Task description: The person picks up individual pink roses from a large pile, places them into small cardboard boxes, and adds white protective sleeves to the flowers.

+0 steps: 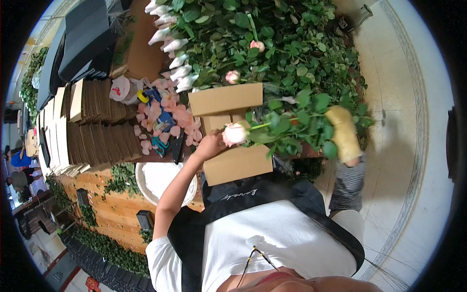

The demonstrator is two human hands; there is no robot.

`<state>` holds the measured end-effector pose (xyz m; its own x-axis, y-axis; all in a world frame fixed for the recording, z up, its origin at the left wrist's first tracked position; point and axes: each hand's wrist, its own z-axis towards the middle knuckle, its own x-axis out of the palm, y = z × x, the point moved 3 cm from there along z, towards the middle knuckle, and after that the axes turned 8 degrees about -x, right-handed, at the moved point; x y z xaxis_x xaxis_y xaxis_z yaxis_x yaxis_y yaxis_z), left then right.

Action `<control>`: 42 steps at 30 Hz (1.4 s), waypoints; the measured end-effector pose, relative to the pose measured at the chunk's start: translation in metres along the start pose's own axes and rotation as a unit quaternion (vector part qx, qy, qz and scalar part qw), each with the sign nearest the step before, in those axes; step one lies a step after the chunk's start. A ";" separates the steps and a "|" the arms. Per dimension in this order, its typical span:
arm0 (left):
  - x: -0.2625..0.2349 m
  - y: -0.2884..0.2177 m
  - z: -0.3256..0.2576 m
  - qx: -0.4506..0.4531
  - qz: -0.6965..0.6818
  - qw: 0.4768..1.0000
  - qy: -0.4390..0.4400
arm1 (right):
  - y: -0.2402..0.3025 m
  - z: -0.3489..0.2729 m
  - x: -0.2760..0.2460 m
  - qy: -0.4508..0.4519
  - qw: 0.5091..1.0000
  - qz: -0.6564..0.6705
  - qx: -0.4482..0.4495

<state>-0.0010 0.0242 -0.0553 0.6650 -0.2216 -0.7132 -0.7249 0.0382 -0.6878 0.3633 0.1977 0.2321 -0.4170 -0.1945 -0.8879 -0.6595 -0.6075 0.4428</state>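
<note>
A pale pink rose lies across a folded piece of brown cardboard, its bloom to the left and its leafy green stem running right. My bare left hand is at the bloom, fingers curled against its left side; the fingertips are partly hidden. My right hand, in a yellow glove with a striped sleeve, is closed at the leafy far end of the stem. Motion blurs the glove, and leaves cover where it meets the stem.
Beyond the cardboard lies a large heap of leafy roses, several blooms wrapped in white. Loose pink petals, scissors and stacked cardboard are on the left. A white bin stands below the table's edge.
</note>
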 end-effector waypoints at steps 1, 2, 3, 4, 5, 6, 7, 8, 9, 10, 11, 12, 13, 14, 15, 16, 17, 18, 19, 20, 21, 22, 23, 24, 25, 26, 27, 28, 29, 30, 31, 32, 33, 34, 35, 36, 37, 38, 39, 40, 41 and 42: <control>-0.012 -0.018 0.010 -0.017 -0.038 0.999 -0.003 | -0.018 -0.024 0.033 -0.041 0.988 -0.097 -0.112; -0.028 -0.036 0.013 -0.043 -0.074 0.996 -0.010 | -0.010 -0.027 0.061 0.038 0.993 -0.088 -0.062; -0.035 -0.046 0.016 -0.083 -0.031 0.995 0.056 | -0.022 -0.038 0.104 0.040 0.994 -0.090 -0.042; -0.038 -0.048 0.017 -0.117 0.013 0.985 0.123 | -0.046 -0.054 0.149 0.014 0.994 -0.100 -0.049; -0.034 -0.038 0.012 -0.046 -0.034 0.998 0.041 | -0.055 -0.051 0.185 0.092 0.989 -0.119 -0.001; -0.035 -0.037 0.009 -0.048 -0.029 0.997 0.043 | -0.053 -0.045 0.200 0.127 0.986 -0.106 0.032; -0.036 -0.039 0.008 -0.038 -0.034 0.998 0.026 | -0.050 -0.040 0.208 0.124 0.987 -0.101 0.032; -0.037 -0.042 0.007 -0.026 -0.038 0.999 0.009 | -0.048 -0.036 0.212 0.122 0.986 -0.111 0.026; -0.042 -0.051 0.008 -0.077 0.009 0.993 0.087 | -0.046 -0.032 0.215 0.122 0.985 -0.121 0.022; -0.048 -0.061 0.008 -0.075 0.012 0.993 0.090 | -0.041 -0.031 0.214 0.120 0.984 -0.132 0.019; -0.055 -0.072 0.009 -0.031 0.127 0.991 0.035 | -0.035 -0.029 0.212 0.119 0.982 -0.145 0.017; -0.062 -0.082 0.009 0.016 0.239 0.971 -0.023 | -0.021 -0.026 0.205 0.090 0.985 -0.145 0.008; -0.064 -0.087 0.016 0.027 0.253 0.967 -0.001 | -0.038 -0.032 0.222 0.081 0.992 -0.060 0.070; -0.070 -0.096 0.018 0.099 0.268 0.956 -0.067 | -0.063 -0.039 0.237 0.132 0.967 0.013 0.217; -0.067 -0.087 0.013 0.079 0.264 0.959 -0.060 | -0.069 -0.034 0.246 0.175 0.916 0.065 0.355; -0.059 -0.075 0.014 0.061 0.257 0.963 -0.058 | -0.076 -0.038 0.252 0.247 0.958 -0.129 0.062; -0.047 -0.055 0.010 -0.002 0.213 0.977 -0.011 | -0.078 -0.040 0.246 0.246 0.960 -0.109 0.072; -0.041 -0.051 0.008 0.003 0.214 0.977 -0.011 | -0.079 -0.041 0.237 0.261 0.956 -0.100 0.093; -0.039 -0.046 0.009 -0.024 0.150 0.988 0.005 | -0.074 -0.040 0.226 0.278 0.950 -0.090 0.112; -0.037 -0.041 0.011 -0.052 0.085 0.995 0.021 | -0.072 -0.037 0.214 0.311 0.936 -0.092 0.134; -0.038 -0.042 0.011 -0.065 0.079 0.995 0.011 | -0.059 -0.031 0.189 0.338 0.931 -0.039 0.129; -0.038 -0.045 0.010 -0.062 0.078 0.995 0.008 | -0.058 -0.029 0.170 0.334 0.931 0.041 0.140; -0.041 -0.049 0.008 -0.046 0.089 0.994 -0.048 | -0.060 -0.022 0.152 0.310 0.923 0.168 0.151; -0.045 -0.051 0.005 -0.030 0.099 0.989 -0.103 | -0.062 -0.010 0.136 0.281 0.900 0.294 0.159; -0.049 -0.054 0.004 -0.032 0.110 0.986 -0.120 | -0.057 0.012 0.112 0.209 0.914 0.320 0.138; -0.050 -0.052 0.000 -0.033 0.112 0.986 -0.122 | -0.053 0.038 0.093 0.136 0.922 0.346 0.112; -0.049 -0.050 -0.001 -0.014 0.136 0.986 -0.091 | -0.057 0.063 0.080 0.024 0.946 0.310 0.091; -0.047 -0.049 -0.001 0.002 0.160 0.985 -0.060 | -0.066 0.086 0.069 -0.085 0.956 0.272 0.067; -0.050 -0.055 0.003 0.020 0.167 0.985 -0.038 | -0.094 0.104 0.068 -0.129 0.978 0.139 0.087; -0.049 -0.057 0.007 0.021 0.169 0.985 -0.040 | -0.127 0.119 0.074 -0.170 0.980 0.003 0.105; -0.047 -0.057 0.010 0.020 0.128 0.991 -0.026 | -0.153 0.128 0.086 -0.114 0.973 -0.155 0.125; -0.044 -0.058 0.012 0.024 0.085 0.996 -0.009 | -0.185 0.129 0.099 -0.055 0.938 -0.311 0.147; -0.043 -0.062 0.021 0.046 0.080 0.996 0.000 | -0.243 0.118 0.112 -0.043 0.937 -0.309 0.159; -0.045 -0.061 0.016 0.026 0.053 0.998 -0.021 | -0.227 0.140 0.102 -0.066 0.949 -0.278 0.131; -0.047 -0.054 0.013 0.011 0.054 0.998 -0.041 | -0.211 0.150 0.089 -0.133 0.954 -0.242 0.120; -0.043 -0.050 0.003 -0.010 0.051 0.997 -0.058 | -0.179 0.154 0.072 -0.191 0.955 -0.202 0.106; -0.045 -0.053 -0.001 -0.013 0.090 0.993 -0.074 | -0.139 0.151 0.046 -0.282 0.929 -0.240 0.018; -0.050 -0.057 0.000 -0.009 0.130 0.988 -0.084 | -0.101 0.141 0.017 -0.371 0.884 -0.276 -0.065; -0.049 -0.055 0.000 0.003 0.148 0.987 -0.067 | -0.078 0.135 -0.005 -0.341 0.905 -0.240 -0.081; -0.051 -0.054 0.002 0.001 0.145 0.987 -0.063 | -0.057 0.128 -0.024 -0.310 0.924 -0.203 -0.096; -0.051 -0.056 0.004 0.009 0.166 0.985 -0.053 | -0.021 0.118 -0.040 -0.263 0.939 -0.185 -0.124; -0.052 -0.058 0.008 0.020 0.188 0.981 -0.045 | -0.010 0.107 -0.045 -0.203 0.957 -0.145 -0.148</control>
<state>0.0082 0.0411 0.0206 0.3671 -0.0987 -0.9249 -0.9153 0.1388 -0.3780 0.3218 0.2944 0.2806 -0.4917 0.2932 -0.8199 -0.6023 -0.7945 0.0771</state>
